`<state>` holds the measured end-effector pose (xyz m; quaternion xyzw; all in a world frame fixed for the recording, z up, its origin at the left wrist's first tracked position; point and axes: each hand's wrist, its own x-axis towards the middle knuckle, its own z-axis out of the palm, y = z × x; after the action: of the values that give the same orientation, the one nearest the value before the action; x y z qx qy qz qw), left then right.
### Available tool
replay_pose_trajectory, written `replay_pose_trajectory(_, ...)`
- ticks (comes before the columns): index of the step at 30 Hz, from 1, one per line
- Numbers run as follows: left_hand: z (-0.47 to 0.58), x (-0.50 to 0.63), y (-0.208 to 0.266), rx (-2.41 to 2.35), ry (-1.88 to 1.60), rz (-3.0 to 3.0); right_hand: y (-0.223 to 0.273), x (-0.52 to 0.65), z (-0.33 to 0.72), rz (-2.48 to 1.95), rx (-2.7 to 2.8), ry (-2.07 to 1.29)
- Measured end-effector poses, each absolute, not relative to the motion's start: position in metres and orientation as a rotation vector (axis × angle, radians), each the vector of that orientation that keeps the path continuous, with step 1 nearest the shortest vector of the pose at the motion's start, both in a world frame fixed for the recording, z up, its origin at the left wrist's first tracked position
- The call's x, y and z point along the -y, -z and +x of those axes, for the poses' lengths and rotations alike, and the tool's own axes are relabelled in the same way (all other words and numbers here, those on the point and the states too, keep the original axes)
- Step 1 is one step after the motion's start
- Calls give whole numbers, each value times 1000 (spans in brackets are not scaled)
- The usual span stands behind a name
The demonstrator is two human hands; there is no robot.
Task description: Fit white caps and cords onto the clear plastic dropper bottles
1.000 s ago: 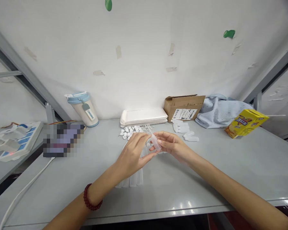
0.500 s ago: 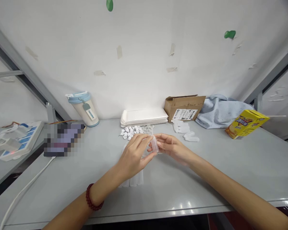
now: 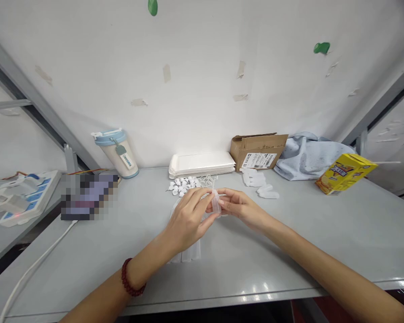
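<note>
- Glossy grey flat table (image 3: 249, 260) lies below.
- My left hand (image 3: 190, 220) and right hand (image 3: 245, 208) grasp one translucent plastic bottle (image 3: 217, 205).
- It is now more upright, so handling seems easier.

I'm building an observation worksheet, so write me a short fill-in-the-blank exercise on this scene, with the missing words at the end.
1. Of the left hand and right hand, both on the small translucent piece, only the ____ one has a red beaded bracelet at its wrist.
2. A white drinking ____ sticks out of the yellow carton.
3. The tumbler has a light ____ lid.

Missing words: left; straw; blue.
</note>
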<state>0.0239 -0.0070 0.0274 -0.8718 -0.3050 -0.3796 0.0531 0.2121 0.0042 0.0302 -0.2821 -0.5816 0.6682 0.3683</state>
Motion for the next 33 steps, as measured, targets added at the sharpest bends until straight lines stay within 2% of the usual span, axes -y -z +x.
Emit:
replay_pose_trajectory(9,24,8,-31,832,987,-2722,-29,-1,208,-712,1546,-1709)
replay_pose_trajectory(22,22,10,-41,862,1040,-2762,-35,0,211,-753,1629,-1773)
replay_pose_trajectory(33,4,47,-27,1059,777,-2948,-24,6,204,-938,1934,-1871)
